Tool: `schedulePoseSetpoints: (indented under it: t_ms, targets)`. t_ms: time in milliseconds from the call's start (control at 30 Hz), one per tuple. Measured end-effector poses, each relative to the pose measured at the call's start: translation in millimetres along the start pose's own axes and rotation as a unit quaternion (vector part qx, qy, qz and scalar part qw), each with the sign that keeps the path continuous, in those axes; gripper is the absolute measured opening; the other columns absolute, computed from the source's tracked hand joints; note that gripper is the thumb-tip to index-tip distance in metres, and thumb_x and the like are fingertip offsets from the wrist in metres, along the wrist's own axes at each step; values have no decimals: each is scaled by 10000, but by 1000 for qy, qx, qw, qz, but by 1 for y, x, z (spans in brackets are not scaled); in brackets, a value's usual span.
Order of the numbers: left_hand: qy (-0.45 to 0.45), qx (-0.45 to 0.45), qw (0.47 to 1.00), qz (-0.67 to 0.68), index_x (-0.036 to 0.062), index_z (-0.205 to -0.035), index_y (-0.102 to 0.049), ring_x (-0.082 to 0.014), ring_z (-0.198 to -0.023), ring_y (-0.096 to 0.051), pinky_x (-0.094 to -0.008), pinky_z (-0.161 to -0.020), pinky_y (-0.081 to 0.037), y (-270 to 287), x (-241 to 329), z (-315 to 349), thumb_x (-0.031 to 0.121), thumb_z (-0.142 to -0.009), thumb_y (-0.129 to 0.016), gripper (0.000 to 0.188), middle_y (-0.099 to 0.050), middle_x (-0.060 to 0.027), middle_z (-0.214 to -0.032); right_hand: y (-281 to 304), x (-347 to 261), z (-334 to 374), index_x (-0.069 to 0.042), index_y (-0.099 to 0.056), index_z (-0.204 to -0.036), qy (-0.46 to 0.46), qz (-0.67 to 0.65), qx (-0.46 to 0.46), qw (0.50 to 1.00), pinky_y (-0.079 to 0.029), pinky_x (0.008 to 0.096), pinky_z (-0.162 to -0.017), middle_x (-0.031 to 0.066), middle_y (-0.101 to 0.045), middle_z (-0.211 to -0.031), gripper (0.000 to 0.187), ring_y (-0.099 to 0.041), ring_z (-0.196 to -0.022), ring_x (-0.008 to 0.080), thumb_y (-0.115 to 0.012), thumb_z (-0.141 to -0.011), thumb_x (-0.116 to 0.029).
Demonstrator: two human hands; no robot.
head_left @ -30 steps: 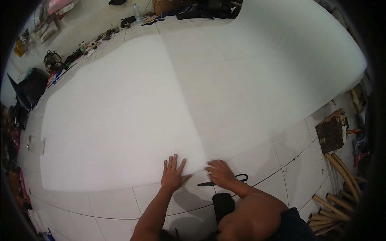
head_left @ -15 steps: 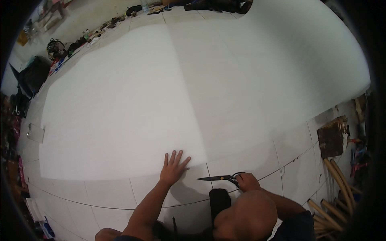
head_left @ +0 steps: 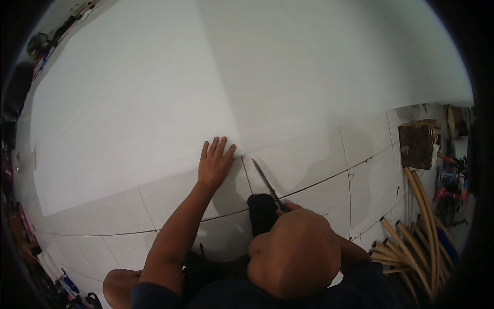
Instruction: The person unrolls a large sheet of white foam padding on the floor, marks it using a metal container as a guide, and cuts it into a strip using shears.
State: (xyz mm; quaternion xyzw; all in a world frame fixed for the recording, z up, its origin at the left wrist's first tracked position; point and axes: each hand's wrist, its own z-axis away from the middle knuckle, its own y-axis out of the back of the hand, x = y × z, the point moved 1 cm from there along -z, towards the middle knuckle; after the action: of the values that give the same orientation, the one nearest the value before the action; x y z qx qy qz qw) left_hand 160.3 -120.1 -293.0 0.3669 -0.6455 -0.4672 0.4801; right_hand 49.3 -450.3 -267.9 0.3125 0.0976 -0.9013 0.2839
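A large white translucent sheet (head_left: 128,113) covers the floor, thicker-looking on the left and see-through on the right. My left hand (head_left: 213,165) rests flat on its near edge, fingers spread, close to where the two parts meet. My right hand (head_left: 291,206) is wrapped round the handles of black scissors (head_left: 265,177), and my bent knee hides most of that hand. The scissor blades look closed and point up and left, their tip close to the sheet's near edge and to the right of my left hand.
Tan tubes (head_left: 411,237) lie bundled at the lower right, below a brown box (head_left: 419,144). The sheet curves up into a roll at the far right. A small clear item (head_left: 25,161) sits at the left edge. Tiled floor (head_left: 309,180) shows in front.
The scissors have turned from pointing left to pointing away from me, toward the sheet's edge. My left hand stays on the sheet. The view has tilted down.
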Motion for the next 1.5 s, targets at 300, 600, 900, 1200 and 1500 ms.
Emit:
schedulePoseSetpoints:
  t_ms: [300,600,900,1200,1500]
  targets:
    - [85,-2,993,77,129,-1204,-602,-375,-1325,-410,-565,-1110,-301,13,19,-10,207,-801,-740,433,-486,-154,-1359,-55,-90,-19,-64,-563,-984,-24,-72,40,996,-454,287,-655,15,-538,-763,353,-513,-700,108,-594,-958,-415]
    - [136,11,973,186,91,-1100,-631,-363,-1185,-491,-634,-1095,-274,8,23,-17,143,-783,-754,344,-545,-127,-1149,-73,-59,-69,-30,-542,-937,74,-72,55,993,-441,276,-631,33,-539,-731,424,-496,-652,112,-609,-947,-448]
    - [118,42,974,188,73,-1032,-659,-356,-1178,-523,-654,-1092,-261,3,22,-13,96,-809,-716,232,-585,-108,-1053,-80,-72,-72,-53,-529,-785,66,-7,115,991,-415,298,-552,18,-522,-634,424,-491,-573,107,-620,-944,-435]
    - [88,32,965,243,54,-1009,-636,-378,-1200,-534,-642,-1108,-246,6,5,-4,35,-828,-662,184,-613,-139,-1081,-67,-123,-130,-20,-548,-793,159,27,142,977,-439,336,-566,70,-557,-661,499,-545,-602,186,-609,-926,-497]
    - [78,25,962,261,11,-1024,-563,-418,-1241,-479,-654,-1104,-235,6,1,0,22,-821,-624,213,-559,-201,-1104,-58,-151,-143,31,-596,-802,140,14,118,983,-472,357,-577,130,-605,-674,673,-611,-617,228,-571,-883,-637]
